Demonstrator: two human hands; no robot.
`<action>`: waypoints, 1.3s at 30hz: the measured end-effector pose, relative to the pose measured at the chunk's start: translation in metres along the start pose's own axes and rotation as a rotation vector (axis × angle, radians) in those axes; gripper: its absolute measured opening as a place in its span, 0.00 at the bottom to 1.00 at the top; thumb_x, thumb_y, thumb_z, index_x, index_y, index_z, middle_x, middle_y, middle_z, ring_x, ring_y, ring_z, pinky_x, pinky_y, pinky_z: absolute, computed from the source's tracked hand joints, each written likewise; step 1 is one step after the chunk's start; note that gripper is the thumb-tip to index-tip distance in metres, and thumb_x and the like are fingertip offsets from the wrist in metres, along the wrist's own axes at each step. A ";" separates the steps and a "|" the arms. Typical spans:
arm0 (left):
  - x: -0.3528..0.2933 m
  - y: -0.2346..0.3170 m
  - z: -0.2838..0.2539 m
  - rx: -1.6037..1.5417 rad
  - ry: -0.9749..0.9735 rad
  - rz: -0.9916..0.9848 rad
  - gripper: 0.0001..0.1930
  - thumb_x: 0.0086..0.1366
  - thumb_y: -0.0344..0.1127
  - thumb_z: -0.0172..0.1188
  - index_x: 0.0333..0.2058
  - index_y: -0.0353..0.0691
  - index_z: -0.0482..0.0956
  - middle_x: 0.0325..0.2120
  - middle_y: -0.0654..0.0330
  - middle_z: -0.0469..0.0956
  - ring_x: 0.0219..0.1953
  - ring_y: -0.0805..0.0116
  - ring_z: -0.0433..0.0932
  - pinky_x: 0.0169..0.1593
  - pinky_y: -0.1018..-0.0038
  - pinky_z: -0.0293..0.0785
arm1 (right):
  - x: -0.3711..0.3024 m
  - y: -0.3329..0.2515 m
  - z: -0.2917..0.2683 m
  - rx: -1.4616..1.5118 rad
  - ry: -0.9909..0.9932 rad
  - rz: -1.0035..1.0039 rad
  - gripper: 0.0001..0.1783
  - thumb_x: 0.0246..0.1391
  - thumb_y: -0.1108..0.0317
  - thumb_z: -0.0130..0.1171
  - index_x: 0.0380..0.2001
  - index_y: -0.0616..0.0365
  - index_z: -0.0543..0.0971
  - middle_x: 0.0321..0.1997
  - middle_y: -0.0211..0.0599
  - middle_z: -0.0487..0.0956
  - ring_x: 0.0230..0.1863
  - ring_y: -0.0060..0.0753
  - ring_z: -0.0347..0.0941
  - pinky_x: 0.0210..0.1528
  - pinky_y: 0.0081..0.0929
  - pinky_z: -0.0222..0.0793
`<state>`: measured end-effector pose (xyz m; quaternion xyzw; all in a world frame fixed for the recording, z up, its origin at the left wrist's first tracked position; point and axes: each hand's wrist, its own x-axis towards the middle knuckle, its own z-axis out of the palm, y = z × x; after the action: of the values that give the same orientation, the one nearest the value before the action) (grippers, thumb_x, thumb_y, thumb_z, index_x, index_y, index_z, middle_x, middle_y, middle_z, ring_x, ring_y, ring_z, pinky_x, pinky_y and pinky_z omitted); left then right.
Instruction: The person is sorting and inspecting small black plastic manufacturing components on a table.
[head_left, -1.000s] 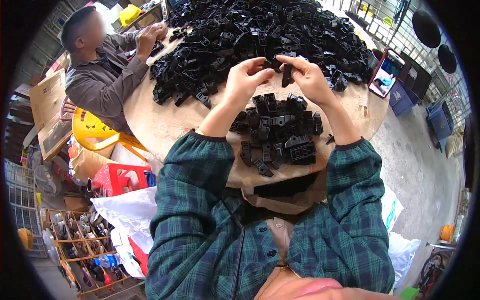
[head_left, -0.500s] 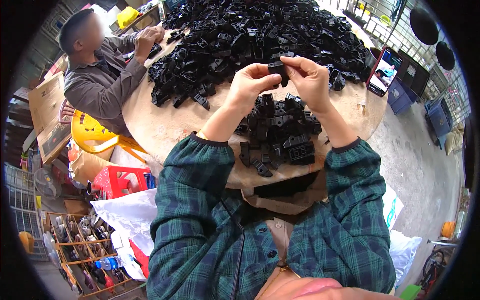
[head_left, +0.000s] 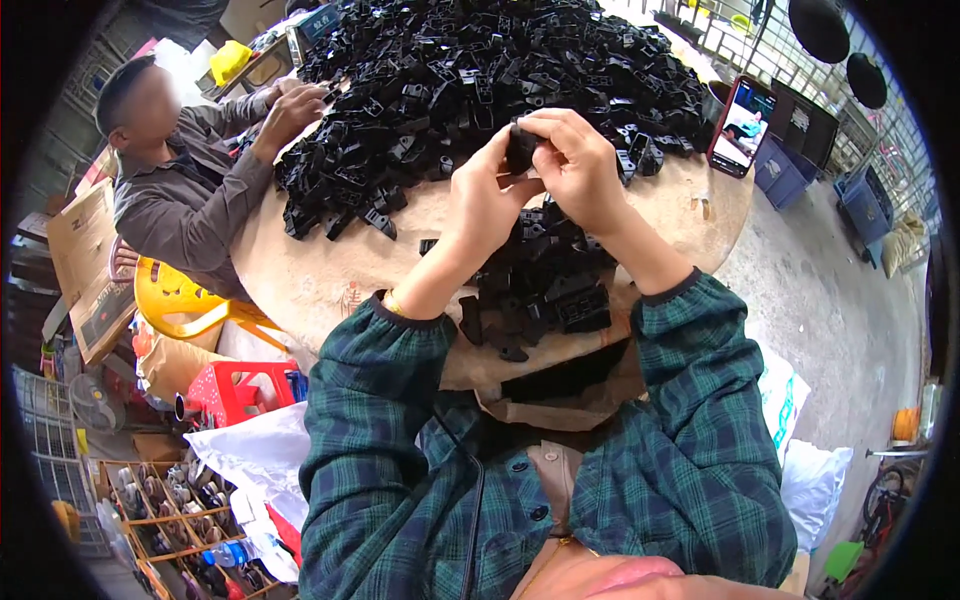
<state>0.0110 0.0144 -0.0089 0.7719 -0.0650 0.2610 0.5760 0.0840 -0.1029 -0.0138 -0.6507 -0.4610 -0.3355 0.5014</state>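
Above the tabletop (head_left: pixel 300 262), a part (head_left: pixel 520 148) lies between left hand (head_left: pixel 482 200) and right hand (head_left: pixel 580 172), gripped by both hands' fingers (head_left: pixel 556 130), long axis unclear.

The left hand (head_left: pixel 482 200) and right hand (head_left: pixel 582 175) hold a black part (head_left: pixel 521 150) over the desk (head_left: pixel 295 262), near a dark heap (head_left: pixel 430 85).

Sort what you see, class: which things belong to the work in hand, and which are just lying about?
Seemingly part of the work:
black part, between the left hand and right hand
small pile of black parts
large heap of black parts
table

Seemingly just lying about:
red stool
fan
shoe rack
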 end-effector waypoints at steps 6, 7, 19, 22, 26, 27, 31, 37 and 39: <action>0.006 -0.008 -0.014 0.155 -0.027 0.069 0.19 0.50 0.24 0.62 0.43 0.32 0.74 0.29 0.50 0.79 0.30 0.73 0.78 0.34 0.77 0.73 | 0.006 0.008 -0.015 0.478 -0.346 0.488 0.18 0.49 0.75 0.55 0.46 0.63 0.74 0.47 0.36 0.74 0.39 0.23 0.73 0.44 0.20 0.70; 0.006 -0.005 -0.017 0.160 -0.019 0.064 0.19 0.50 0.24 0.62 0.43 0.32 0.74 0.29 0.50 0.79 0.30 0.73 0.78 0.34 0.77 0.73 | 0.006 0.017 -0.018 0.550 -0.387 0.490 0.20 0.51 0.69 0.59 0.48 0.62 0.73 0.46 0.35 0.74 0.40 0.22 0.72 0.47 0.20 0.69; 0.008 -0.005 -0.025 0.207 -0.179 0.053 0.15 0.52 0.27 0.62 0.39 0.32 0.76 0.27 0.50 0.79 0.28 0.71 0.78 0.33 0.77 0.73 | 0.009 0.021 -0.021 0.617 -0.419 0.534 0.13 0.48 0.68 0.63 0.37 0.63 0.78 0.33 0.36 0.79 0.34 0.19 0.75 0.38 0.17 0.71; 0.003 0.002 -0.023 0.403 -0.429 0.165 0.14 0.48 0.32 0.65 0.36 0.38 0.78 0.33 0.51 0.74 0.38 0.56 0.73 0.43 0.68 0.69 | 0.010 0.037 -0.033 0.763 -0.398 0.641 0.17 0.56 0.56 0.53 0.39 0.60 0.78 0.33 0.34 0.79 0.31 0.18 0.73 0.36 0.16 0.71; 0.001 0.007 -0.029 0.420 -0.641 0.224 0.16 0.49 0.39 0.65 0.36 0.40 0.79 0.33 0.53 0.74 0.40 0.55 0.71 0.46 0.67 0.67 | 0.005 0.052 -0.011 0.472 -0.307 0.752 0.13 0.54 0.64 0.56 0.39 0.61 0.78 0.33 0.34 0.79 0.29 0.19 0.72 0.34 0.17 0.70; 0.001 0.009 -0.032 0.424 -0.697 0.277 0.17 0.49 0.41 0.65 0.37 0.41 0.79 0.34 0.54 0.74 0.41 0.56 0.70 0.46 0.67 0.67 | 0.003 0.052 -0.001 0.332 -0.272 0.592 0.11 0.51 0.70 0.58 0.39 0.61 0.78 0.32 0.35 0.79 0.27 0.21 0.72 0.32 0.19 0.70; 0.016 -0.012 -0.048 0.264 -0.489 -0.073 0.11 0.54 0.37 0.62 0.33 0.36 0.80 0.26 0.55 0.79 0.28 0.66 0.77 0.36 0.73 0.72 | 0.022 0.047 0.022 -0.161 -0.338 0.105 0.16 0.47 0.68 0.59 0.43 0.55 0.75 0.39 0.40 0.75 0.36 0.35 0.74 0.39 0.27 0.70; 0.030 -0.047 -0.076 0.998 0.023 -0.201 0.14 0.50 0.41 0.64 0.32 0.38 0.80 0.29 0.51 0.77 0.34 0.57 0.76 0.40 0.67 0.72 | 0.049 0.062 0.064 -0.587 -0.400 -0.001 0.17 0.50 0.60 0.55 0.45 0.48 0.74 0.38 0.36 0.75 0.41 0.40 0.72 0.42 0.32 0.71; 0.022 -0.051 -0.069 1.079 -0.061 -0.142 0.19 0.49 0.42 0.64 0.40 0.42 0.77 0.33 0.51 0.74 0.38 0.55 0.74 0.43 0.66 0.71 | 0.051 0.070 0.072 -0.603 -0.419 0.022 0.15 0.50 0.62 0.54 0.42 0.49 0.75 0.37 0.37 0.75 0.40 0.40 0.73 0.41 0.32 0.71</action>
<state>0.0275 0.0991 -0.0286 0.9676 0.1138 0.1951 0.1124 0.1660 -0.0253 -0.0116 -0.8289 -0.4270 -0.3102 0.1853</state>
